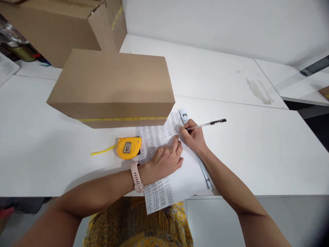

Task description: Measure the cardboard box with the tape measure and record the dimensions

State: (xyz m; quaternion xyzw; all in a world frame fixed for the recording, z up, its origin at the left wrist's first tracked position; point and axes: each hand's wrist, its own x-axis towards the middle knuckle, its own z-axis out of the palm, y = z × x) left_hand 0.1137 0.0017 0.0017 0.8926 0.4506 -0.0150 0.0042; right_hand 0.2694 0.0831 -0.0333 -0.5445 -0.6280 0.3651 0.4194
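Pen (205, 125): judged light, stiff, smooth plastic; right hand (194, 137) fingers pinched near its tip. Sheet (159, 192): thin, limp; left hand (166, 159) fingers flat together, pinning it.

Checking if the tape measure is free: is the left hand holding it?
No, the left hand lies flat on the paper, the tape measure sits beside it, and the right hand holds a pen.

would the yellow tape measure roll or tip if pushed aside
The yellow tape measure lies flat on its broad side, so it would probably slide, not roll. Its pulled-out tape trails left and would likely drag floppily.
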